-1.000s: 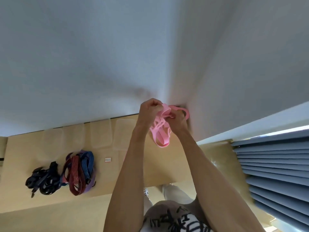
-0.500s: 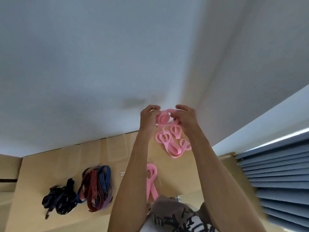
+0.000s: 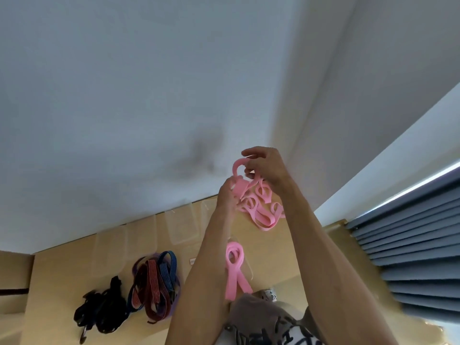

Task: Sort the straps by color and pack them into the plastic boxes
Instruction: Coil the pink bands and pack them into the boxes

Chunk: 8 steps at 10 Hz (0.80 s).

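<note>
Pink straps hung tangled mid-frame, pinched by both hands.
Left hand and right hand gripped loops; a slack loop could probably slip onto the table.

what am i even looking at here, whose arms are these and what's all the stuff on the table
There is no machine here: the one picture comes from a camera worn on a person's head, looking forward and down. The two arms are that person's own. The left hand and right hand both grip a tangle of pink straps, held up above a wooden table. On the table lie another pink strap, a pile of black straps, a bundle of red, blue and purple straps, and clear plastic boxes along the wall.
</note>
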Motion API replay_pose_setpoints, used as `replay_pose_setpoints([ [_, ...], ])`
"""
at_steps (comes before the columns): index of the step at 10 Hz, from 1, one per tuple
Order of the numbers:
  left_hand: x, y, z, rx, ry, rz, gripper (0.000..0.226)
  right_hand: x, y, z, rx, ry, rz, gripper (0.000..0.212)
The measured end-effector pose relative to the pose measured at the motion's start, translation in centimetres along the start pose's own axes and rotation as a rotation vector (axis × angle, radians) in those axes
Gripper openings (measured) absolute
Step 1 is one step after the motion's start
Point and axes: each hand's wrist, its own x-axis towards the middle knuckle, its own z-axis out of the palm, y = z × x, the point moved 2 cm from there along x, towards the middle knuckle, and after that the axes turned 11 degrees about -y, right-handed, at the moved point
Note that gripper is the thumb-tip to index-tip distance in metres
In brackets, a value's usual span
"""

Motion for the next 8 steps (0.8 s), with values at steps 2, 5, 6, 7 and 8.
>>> replay_pose_setpoints([
  [2,-1.0,1.0,0.5,0.382,-0.041,0.175,0.021,-1.6,3.3,-0.9,0.028,0.241,0.081,0.026],
  [5,-4.5,2.5,1.9,1.033,0.044,0.566,0.023,-2.3,6.9,-2.3,-0.093,0.14,0.254,0.017],
  [6,-5.0,2.5,2.7,1.081,0.267,0.714,0.012,-2.5,6.8,-3.1,0.022,0.1,0.274,0.013],
  [7,-5.8,1.7,4.2,1.0,0.345,0.792,0.016,-2.5,6.9,-4.1,0.056,0.059,0.32,0.024],
  [8,-6.8,1.4,5.2,0.662,0.278,0.844,0.008,-2.7,7.2,-5.0,0.06,0.087,0.342,0.036],
])
